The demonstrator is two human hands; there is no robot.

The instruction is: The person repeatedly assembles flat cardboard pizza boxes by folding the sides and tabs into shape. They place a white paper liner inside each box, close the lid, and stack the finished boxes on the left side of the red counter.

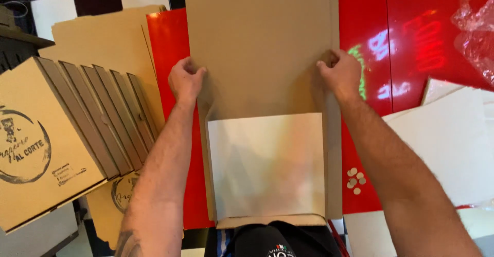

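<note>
Head view: left hand (186, 79) and right hand (340, 73) curled shut, gripping cardboard box (260, 46) side flaps; folded boxes (98, 118) stacked left of left hand.

a stack of folded brown boxes (77, 128) leans left, small round discs (355, 179) lie on the red counter (437, 41).

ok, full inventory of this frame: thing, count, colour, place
box being folded: 1, brown card with pale inner base, centre
folded boxes: about six in a fanned stack, brown, left
flat card sheets: several, brown, upper left
counter: 1, glossy red, under everything
small discs: about six, pale, on counter at right
white sheets: count unclear, right
clear plastic wrap: 1, top right
left hand: gripping box's left wall
right hand: gripping right wall
</note>
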